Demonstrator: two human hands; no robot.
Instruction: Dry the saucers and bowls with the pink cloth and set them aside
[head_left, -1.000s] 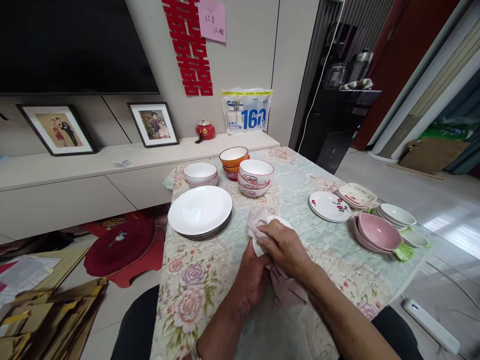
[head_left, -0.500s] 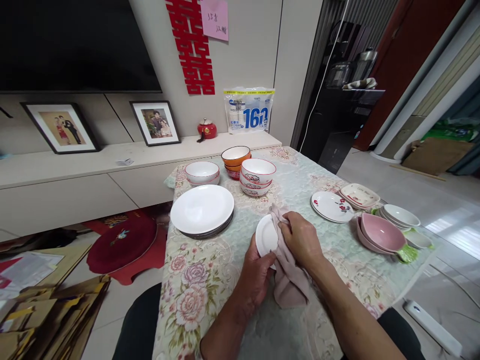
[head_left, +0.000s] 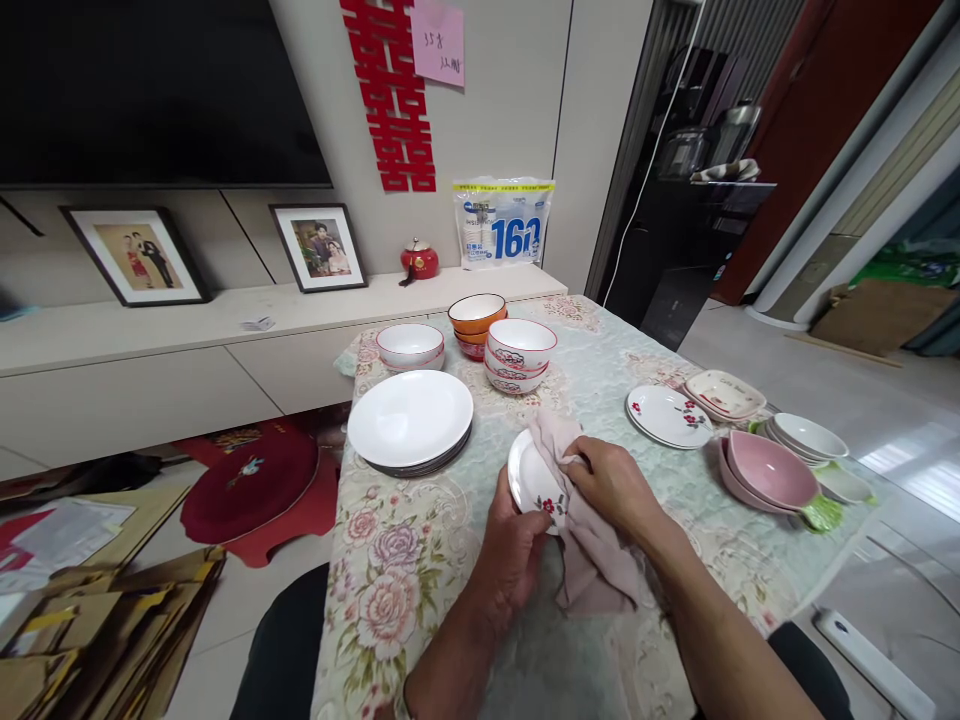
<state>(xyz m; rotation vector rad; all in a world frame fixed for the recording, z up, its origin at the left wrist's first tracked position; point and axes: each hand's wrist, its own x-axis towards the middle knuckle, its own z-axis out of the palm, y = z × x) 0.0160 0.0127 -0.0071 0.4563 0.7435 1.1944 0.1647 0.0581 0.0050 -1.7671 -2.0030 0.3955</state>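
Note:
A small white plate (head_left: pixel 529 474) with a red flower print is tilted up over the near part of the table. My left hand (head_left: pixel 516 535) grips its lower left edge, thumb on the face near the flower. My right hand (head_left: pixel 609 484) is closed on a pale pink cloth (head_left: pixel 592 560), pressing it against the plate's right side. The cloth covers that side and hangs down toward the table. Left of the hands stands a stack of large white plates (head_left: pixel 410 418). To the right lie two flower-printed plates (head_left: pixel 667 415).
White bowls with red rims (head_left: pixel 520 345) and orange bowls (head_left: pixel 477 315) are stacked at the table's far side. Pink bowls (head_left: pixel 772 468), square dishes (head_left: pixel 724 394) and small white bowls (head_left: pixel 806 436) stand at the right. A red stool (head_left: pixel 251 485) is left of the floral tablecloth (head_left: pixel 397 610).
The plate has turned in my left hand, so its red flower now shows by the thumb. The cloth and my right hand have shifted slightly right. The view has moved a little.

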